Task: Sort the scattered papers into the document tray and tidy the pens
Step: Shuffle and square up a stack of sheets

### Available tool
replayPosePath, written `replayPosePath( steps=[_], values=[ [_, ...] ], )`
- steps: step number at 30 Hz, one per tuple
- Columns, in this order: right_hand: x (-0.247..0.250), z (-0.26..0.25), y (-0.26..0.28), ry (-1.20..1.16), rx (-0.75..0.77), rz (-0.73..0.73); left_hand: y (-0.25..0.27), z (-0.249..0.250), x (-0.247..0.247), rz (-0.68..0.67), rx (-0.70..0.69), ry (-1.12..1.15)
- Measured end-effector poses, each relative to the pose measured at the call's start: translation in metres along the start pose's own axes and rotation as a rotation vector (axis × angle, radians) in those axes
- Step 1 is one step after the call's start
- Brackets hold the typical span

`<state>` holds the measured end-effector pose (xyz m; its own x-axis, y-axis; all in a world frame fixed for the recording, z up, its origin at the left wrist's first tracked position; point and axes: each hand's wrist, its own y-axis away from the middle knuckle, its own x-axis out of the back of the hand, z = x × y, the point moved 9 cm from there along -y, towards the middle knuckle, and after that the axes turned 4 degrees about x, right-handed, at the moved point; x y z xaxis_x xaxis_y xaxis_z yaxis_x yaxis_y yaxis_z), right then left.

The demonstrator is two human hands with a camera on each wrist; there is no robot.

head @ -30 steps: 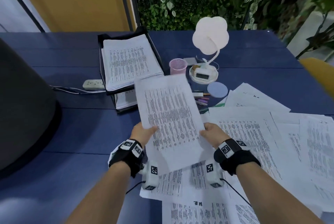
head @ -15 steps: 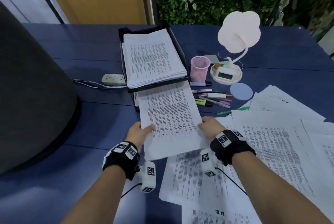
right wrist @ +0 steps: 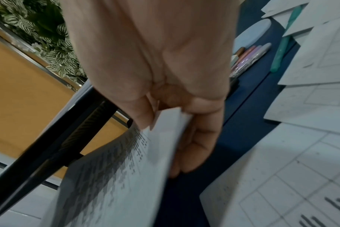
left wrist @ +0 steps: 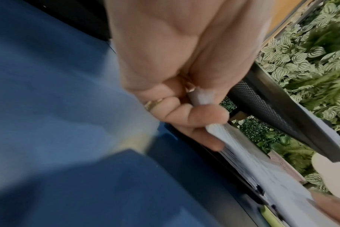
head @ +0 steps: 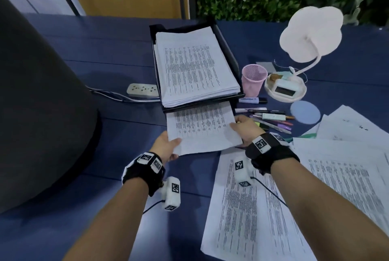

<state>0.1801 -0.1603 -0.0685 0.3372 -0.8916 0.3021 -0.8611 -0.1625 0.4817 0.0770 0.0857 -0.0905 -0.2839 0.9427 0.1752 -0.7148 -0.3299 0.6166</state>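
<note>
A black two-tier document tray stands at the table's middle back, its top tier full of printed sheets. A sheaf of printed papers lies half inside the lower tier. My left hand pinches its near left corner, thumb on top. My right hand pinches its right edge, thumb above and fingers beneath. Several pens and markers lie loose just right of the tray, next to a pink mesh cup. More papers lie scattered at the right.
A white desk lamp with a clock base stands right of the cup, a round blue coaster in front of it. A white power strip with cables lies left of the tray. A large dark rounded object fills the left.
Both hands have carried the sheaf forward and down from mid-air, and its far half now lies inside the tray's lower tier. The head view has shifted closer.
</note>
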Motion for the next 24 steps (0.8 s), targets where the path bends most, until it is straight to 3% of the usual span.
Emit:
replayPosePath(
  steps=[3, 9, 13, 17, 19, 21, 24],
  values=[
    [-0.007, 0.004, 0.0, -0.049, -0.081, -0.028, -0.015, 0.016, 0.003, 0.05, -0.031, 0.046],
    [-0.002, -0.013, -0.035, -0.228, -0.026, 0.11, -0.04, 0.045, 0.016, 0.166, -0.148, 0.128],
    [0.004, -0.025, -0.058, -0.195, 0.008, 0.214, -0.048, 0.057, 0.031, 0.299, -0.274, 0.065],
    [0.0, -0.026, -0.072, -0.085, -0.017, 0.202, -0.05, 0.064, 0.033, 0.4, -0.263, -0.168],
    [0.005, -0.023, -0.072, -0.055, -0.035, 0.289, -0.052, 0.064, 0.033, 0.458, -0.256, -0.35],
    [0.011, -0.024, -0.069, 0.096, -0.029, 0.396, -0.05, 0.063, 0.026, 0.436, -0.26, -0.521],
    [0.012, -0.027, -0.063, 0.264, 0.013, 0.399, -0.046, 0.059, 0.015, 0.39, -0.244, -0.779]
  ],
)
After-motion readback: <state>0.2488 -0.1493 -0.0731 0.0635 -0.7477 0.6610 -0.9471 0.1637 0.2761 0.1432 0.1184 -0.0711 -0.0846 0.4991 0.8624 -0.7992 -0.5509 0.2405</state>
